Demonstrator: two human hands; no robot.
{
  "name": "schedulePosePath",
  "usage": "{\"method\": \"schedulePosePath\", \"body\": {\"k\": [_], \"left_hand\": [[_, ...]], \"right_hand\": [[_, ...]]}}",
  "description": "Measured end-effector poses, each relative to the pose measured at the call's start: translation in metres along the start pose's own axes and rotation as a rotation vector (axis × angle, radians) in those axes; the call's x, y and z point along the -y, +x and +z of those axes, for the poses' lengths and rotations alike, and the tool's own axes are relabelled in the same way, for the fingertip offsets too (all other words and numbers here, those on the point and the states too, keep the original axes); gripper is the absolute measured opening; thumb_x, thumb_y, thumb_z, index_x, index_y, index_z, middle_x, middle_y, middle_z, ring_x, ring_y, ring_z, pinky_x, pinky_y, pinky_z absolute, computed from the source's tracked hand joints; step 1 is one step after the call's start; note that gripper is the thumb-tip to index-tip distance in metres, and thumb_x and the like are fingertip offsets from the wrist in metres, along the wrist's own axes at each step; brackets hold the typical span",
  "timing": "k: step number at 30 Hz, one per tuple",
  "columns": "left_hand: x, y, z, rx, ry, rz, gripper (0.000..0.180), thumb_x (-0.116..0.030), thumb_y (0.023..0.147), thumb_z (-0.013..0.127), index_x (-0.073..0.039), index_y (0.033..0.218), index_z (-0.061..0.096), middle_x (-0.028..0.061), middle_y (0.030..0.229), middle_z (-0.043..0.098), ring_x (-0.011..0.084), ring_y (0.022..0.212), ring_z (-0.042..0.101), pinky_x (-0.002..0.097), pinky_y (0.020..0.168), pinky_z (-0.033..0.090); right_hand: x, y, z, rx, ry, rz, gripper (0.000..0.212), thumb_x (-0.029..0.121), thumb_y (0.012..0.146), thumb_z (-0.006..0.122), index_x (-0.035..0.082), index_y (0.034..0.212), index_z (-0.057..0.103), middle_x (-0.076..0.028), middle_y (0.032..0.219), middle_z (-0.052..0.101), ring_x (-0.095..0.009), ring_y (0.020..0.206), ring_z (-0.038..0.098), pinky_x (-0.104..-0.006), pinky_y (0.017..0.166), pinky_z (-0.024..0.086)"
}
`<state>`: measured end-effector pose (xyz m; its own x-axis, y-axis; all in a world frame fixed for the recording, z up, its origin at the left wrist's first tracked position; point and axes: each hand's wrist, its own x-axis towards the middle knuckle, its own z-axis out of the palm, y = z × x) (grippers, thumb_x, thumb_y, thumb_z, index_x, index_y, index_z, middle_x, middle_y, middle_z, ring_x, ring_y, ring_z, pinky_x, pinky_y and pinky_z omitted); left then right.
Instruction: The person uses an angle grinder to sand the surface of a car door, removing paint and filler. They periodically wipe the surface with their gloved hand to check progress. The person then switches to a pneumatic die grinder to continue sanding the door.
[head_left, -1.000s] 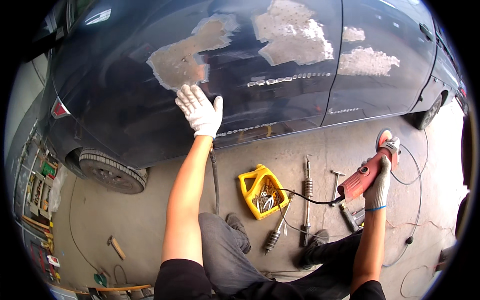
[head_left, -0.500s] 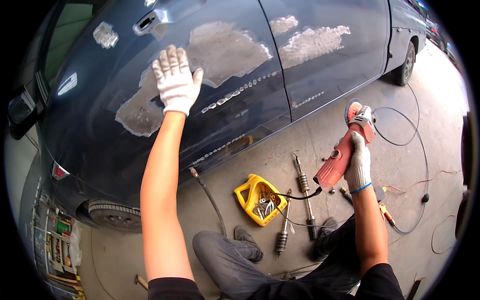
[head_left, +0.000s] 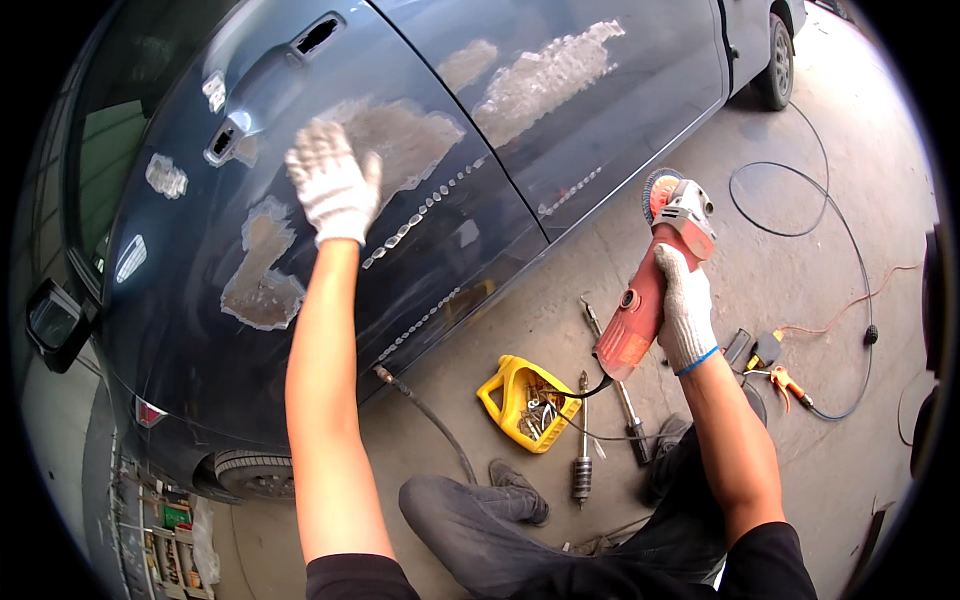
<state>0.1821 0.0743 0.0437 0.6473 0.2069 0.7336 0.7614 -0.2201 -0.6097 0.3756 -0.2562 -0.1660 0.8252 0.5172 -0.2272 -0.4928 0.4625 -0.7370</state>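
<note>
Blue car door (head_left: 300,330): left hand (head_left: 335,190) flat, fingers spread; right hand (head_left: 685,310) grips orange grinder (head_left: 650,290); concrete floor (head_left: 800,250).

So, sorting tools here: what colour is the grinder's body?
Orange-red, with a grey head; the grinder shows best in the head view.

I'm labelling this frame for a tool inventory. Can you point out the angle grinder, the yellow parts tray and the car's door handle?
angle grinder (head_left: 640,320), head view, on its red body.
yellow parts tray (head_left: 503,388), head view, on its left rim.
door handle (head_left: 262,80), head view, on the middle of the grip.

Yellow tray (head_left: 503,384) (bolts inside), floor tools (head_left: 581,462), cable (head_left: 800,225)
</note>
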Motion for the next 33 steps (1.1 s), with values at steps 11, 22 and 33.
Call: {"method": "schedulePosePath", "body": {"k": [11, 22, 33], "left_hand": [[-0.053, 0.006, 0.005, 0.046, -0.042, 0.087, 0.083, -0.054, 0.093, 0.047, -0.002, 0.155, 0.027, 0.0204, 0.164, 0.015, 0.0389, 0.152, 0.008, 0.0551, 0.122, 0.0], [-0.149, -0.177, -0.156, 1.049, -1.24, 0.142, 0.06, -0.021, 0.085, 0.053, -0.007, 0.142, 0.046, 0.0254, 0.135, 0.054, 0.0409, 0.124, 0.053, 0.0439, 0.105, 0.042], [-0.168, -0.297, -0.153, 1.184, -2.438, -0.342, 0.04, -0.014, 0.089, 0.066, 0.0, 0.125, 0.058, 0.0035, 0.111, 0.066, 0.0101, 0.1, 0.059, 0.0286, 0.091, 0.048]], "right_hand": [[-0.006, 0.004, 0.0, -0.004, -0.021, 0.008, 0.048, 0.025, 0.084, 0.071, 0.002, 0.123, 0.054, -0.009, 0.101, 0.059, -0.02, 0.084, 0.061, -0.037, 0.073, 0.054], [-0.012, -0.008, 0.015, 0.106, -0.066, -0.049, 0.044, 0.023, 0.084, 0.069, 0.002, 0.12, 0.056, -0.007, 0.097, 0.061, -0.017, 0.082, 0.06, -0.0335, 0.072, 0.053], [-0.07, -0.032, 0.026, 0.362, -0.27, -0.006, 0.041, 0.014, 0.083, 0.063, 0.002, 0.121, 0.051, -0.011, 0.092, 0.063, -0.024, 0.077, 0.065, -0.039, 0.069, 0.057]]}}
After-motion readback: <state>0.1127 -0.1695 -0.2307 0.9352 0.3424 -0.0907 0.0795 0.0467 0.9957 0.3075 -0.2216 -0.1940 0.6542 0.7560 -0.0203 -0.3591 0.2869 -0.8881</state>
